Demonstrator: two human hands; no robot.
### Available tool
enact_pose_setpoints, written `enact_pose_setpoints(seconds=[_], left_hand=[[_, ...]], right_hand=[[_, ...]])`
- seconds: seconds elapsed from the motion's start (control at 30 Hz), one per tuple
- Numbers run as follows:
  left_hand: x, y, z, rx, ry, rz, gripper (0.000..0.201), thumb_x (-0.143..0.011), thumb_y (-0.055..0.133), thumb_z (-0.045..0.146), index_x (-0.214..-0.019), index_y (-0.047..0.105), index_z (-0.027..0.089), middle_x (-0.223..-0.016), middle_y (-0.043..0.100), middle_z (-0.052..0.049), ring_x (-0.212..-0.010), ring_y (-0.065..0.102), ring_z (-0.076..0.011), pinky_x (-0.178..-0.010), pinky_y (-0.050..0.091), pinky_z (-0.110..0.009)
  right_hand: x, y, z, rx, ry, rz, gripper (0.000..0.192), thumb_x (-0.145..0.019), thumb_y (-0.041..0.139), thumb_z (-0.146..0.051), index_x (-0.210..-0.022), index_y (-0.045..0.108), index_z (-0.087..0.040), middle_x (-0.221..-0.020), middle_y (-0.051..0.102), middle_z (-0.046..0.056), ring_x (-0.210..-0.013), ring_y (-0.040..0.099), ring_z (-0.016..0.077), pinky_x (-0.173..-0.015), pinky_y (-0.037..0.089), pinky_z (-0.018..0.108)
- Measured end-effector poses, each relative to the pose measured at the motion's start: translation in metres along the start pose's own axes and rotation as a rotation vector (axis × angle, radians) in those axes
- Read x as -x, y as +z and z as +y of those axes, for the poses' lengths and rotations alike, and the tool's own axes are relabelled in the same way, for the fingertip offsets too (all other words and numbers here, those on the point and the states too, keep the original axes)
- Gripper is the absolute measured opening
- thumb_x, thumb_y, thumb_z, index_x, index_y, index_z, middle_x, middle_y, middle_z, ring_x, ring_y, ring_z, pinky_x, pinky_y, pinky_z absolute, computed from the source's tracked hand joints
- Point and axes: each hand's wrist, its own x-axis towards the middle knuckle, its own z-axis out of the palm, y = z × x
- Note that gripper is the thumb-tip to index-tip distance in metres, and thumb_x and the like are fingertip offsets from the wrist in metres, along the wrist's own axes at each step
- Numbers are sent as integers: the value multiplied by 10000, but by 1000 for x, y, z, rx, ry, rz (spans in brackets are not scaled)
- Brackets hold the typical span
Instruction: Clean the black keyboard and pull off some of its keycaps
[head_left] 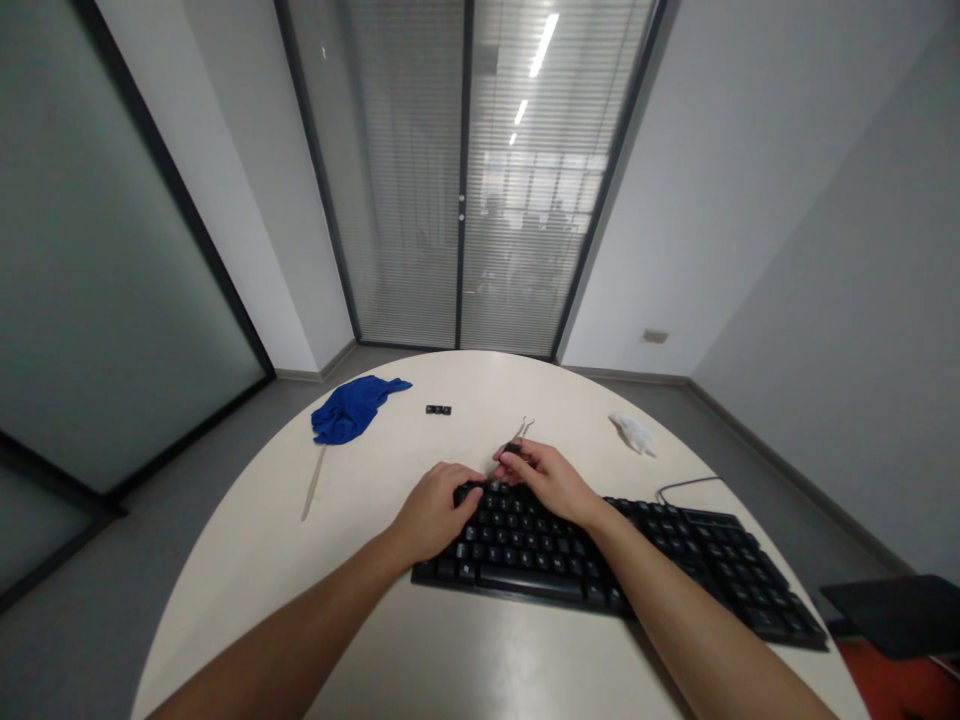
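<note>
Keyboard: a black keyboard (600, 560) is lying flat on the table, a long slab of matte plastic with rows of small square keys, running from the middle of the table out toward the right edge.
Left hand: the left hand (435, 510) is resting palm down on the keyboard's far left corner, its fingers curled loosely over the top rows and touching the keys; it is not gripping anything that shows.
Right hand: the right hand (551, 478) is hovering at the keyboard's far edge, just beside the left hand, its fingers pinched narrow around a small dark piece (514, 450); what that piece is cannot be told.
Wire tool: a thin metal wire tool (525, 428) is sticking out past the right fingertips, its two slim prongs pointing away across the table.
Table: a round table (420, 650) is carrying everything, its top smooth, pale cream and faintly glossy.
Blue cloth: a soft, crumpled blue cloth (352, 408) is lying at the far left, well apart from the hands.
Stick: a slim pale stick (315, 482) is lying just below the cloth.
Loose keycaps: three small black keycaps (439, 409) are sitting in a short row beyond the hands.
White wad: a crumpled white wad (634, 432) is lying at the far right.
Cable: a thin dark cable (686, 484) is curving off the keyboard's far side.
</note>
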Motion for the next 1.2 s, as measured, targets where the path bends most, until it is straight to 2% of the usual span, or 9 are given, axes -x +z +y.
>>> enact_pose_setpoints(seconds=[0.5, 0.8, 1.2], left_hand=[[0, 1, 0, 24, -31, -7, 167, -910, 577, 250, -1019, 699, 217, -1066, 721, -46, -1038, 621, -229, -978, 464, -397], [0, 1, 2, 52, -58, -1, 152, -895, 604, 252, -1018, 686, 217, -1055, 719, -49, -1027, 624, -233, -963, 468, -390], [2, 3, -3, 76, -56, 9, 152, -901, 613, 236, -1034, 687, 228, -1093, 712, -39, -1060, 617, -221, -991, 460, -388]], right_hand=[[-3, 1, 6, -146, 69, 24, 461, -899, 573, -606, -1044, 626, -172, -873, 718, 58, -805, 672, 171, -762, 539, 311], [0, 2, 2, -104, 11, 5, 427, -926, 564, -563, -1074, 660, -173, -905, 723, 58, -865, 667, 183, -830, 526, 331], [-3, 2, -1, -32, 7, -69, 409, -931, 559, -551, -916, 710, -172, -900, 740, 54, -883, 666, 207, -847, 503, 331]])
